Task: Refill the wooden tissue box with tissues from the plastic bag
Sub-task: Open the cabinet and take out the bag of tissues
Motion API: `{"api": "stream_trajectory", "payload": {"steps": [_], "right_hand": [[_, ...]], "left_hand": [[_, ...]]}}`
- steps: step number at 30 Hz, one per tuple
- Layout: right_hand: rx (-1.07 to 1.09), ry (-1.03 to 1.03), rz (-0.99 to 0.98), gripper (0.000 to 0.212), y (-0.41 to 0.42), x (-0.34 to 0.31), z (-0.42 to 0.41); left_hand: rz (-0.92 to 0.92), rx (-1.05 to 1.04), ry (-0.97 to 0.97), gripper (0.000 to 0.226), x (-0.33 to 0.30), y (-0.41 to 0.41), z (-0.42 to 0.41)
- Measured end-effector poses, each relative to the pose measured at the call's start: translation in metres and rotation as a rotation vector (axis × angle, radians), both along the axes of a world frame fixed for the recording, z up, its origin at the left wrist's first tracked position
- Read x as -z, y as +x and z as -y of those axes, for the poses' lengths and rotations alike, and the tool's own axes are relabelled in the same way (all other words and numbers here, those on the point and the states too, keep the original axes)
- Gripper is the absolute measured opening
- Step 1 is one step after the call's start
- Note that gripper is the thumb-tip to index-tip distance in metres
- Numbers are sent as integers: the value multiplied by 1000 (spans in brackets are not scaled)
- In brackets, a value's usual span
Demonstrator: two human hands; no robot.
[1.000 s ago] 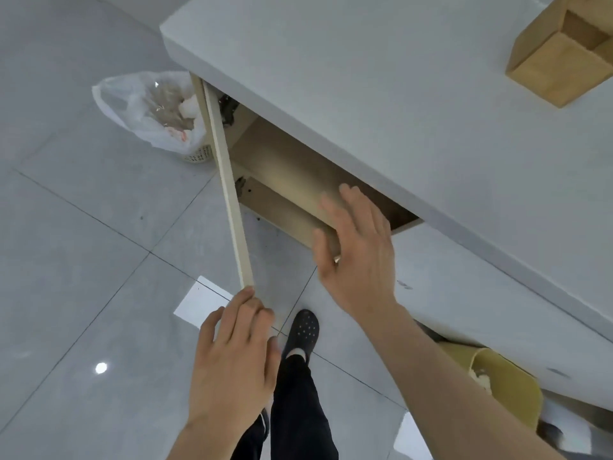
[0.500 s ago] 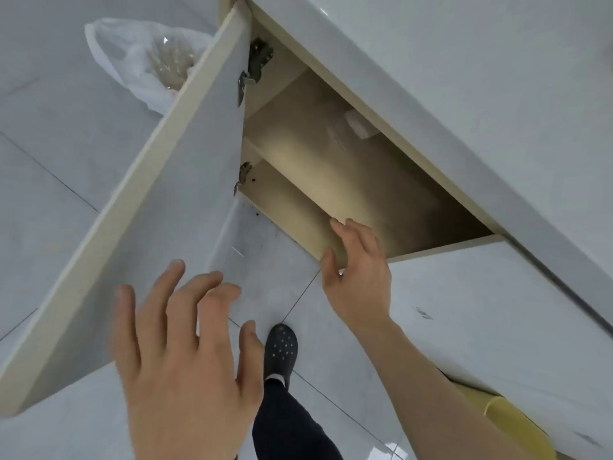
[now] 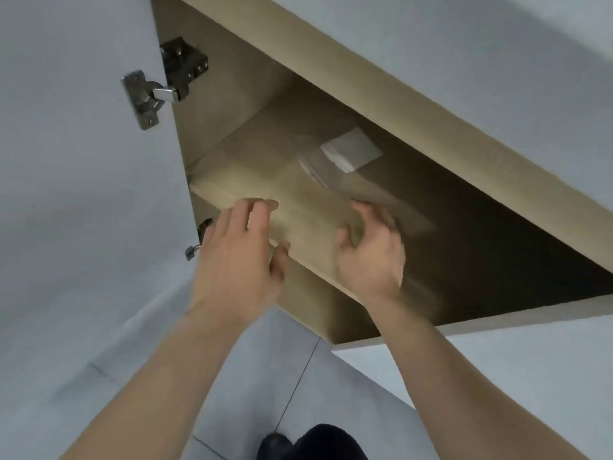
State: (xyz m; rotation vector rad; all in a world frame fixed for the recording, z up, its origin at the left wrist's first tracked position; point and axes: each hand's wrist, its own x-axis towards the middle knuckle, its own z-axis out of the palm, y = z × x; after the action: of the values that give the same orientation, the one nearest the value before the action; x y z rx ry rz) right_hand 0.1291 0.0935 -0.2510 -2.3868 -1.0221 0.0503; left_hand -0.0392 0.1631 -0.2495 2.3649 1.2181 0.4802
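- The plastic bag is lying on the cabinet shelf, centre frame, white tissues showing at its far end.
- Left hand and right hand are reaching in, fingers spread, empty.
- Bag is likely light, soft, slippery; gripping both sides seems best.

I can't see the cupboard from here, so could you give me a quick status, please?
Both hands open, left hand and right hand at the shelf edge. Plastic bag with tissues further in, ungrasped. Nothing in the way.
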Motion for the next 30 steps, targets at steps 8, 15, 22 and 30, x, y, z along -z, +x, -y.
{"api": "stream_trajectory", "payload": {"steps": [8,15,22,30], "right_hand": [[40,29,-4,53,61,35,-65],[-114,-44,100,45,76,69,-88],[-167,-133,278,18,56,49,-67],[-248,-305,171,5,3,14,-5]], "left_hand": [[-55,128,85,67,52,93,-88],[-125,205,237,74,81,135,-122],[-174,198,154,60,69,108,-97],[-358,331,89,66,32,32,-34]]}}
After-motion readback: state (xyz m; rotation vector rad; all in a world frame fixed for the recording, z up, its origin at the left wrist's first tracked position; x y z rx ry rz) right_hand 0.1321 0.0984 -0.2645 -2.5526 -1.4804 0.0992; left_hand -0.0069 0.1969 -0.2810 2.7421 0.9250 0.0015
